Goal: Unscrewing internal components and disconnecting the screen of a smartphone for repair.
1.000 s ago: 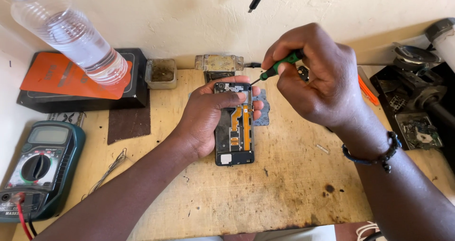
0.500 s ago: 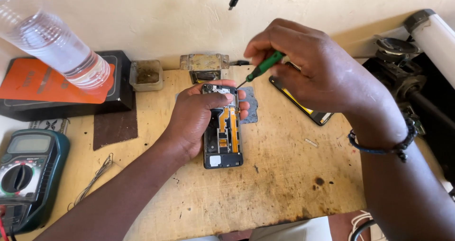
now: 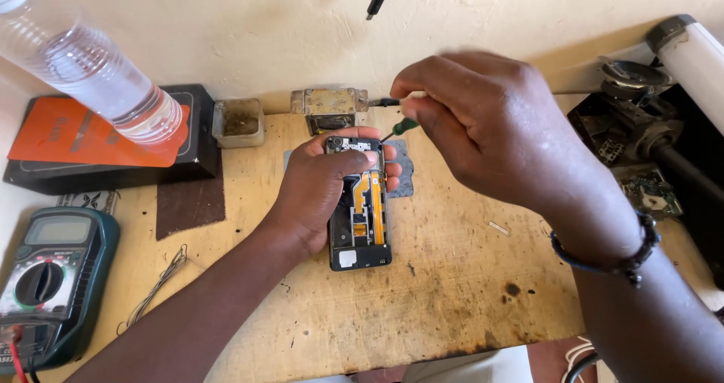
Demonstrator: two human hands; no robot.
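An opened phone (image 3: pixel 360 217) lies back-up on the wooden bench (image 3: pixel 422 292), its orange ribbon cables and boards showing. My left hand (image 3: pixel 324 183) wraps around the phone's upper half, thumb and fingers clamping its sides. My right hand (image 3: pixel 483 127) hovers above and to the right, pinching a green-handled screwdriver (image 3: pixel 400 127) whose tip points down at the phone's top right corner. Most of the screwdriver's handle is hidden inside my fingers.
A multimeter (image 3: pixel 45 285) with a red lead sits at the left edge. A clear plastic bottle (image 3: pixel 98 78) leans over an orange and black box (image 3: pixel 105 145). A small tray (image 3: pixel 240 121), a metal block (image 3: pixel 329 104), wire (image 3: pixel 154 289) and scrap parts (image 3: pixel 641 127) surround the phone.
My right hand has shifted slightly left and closed further over the screwdriver, bringing its tip to the phone's top corner. The left hand still holds the phone in place.
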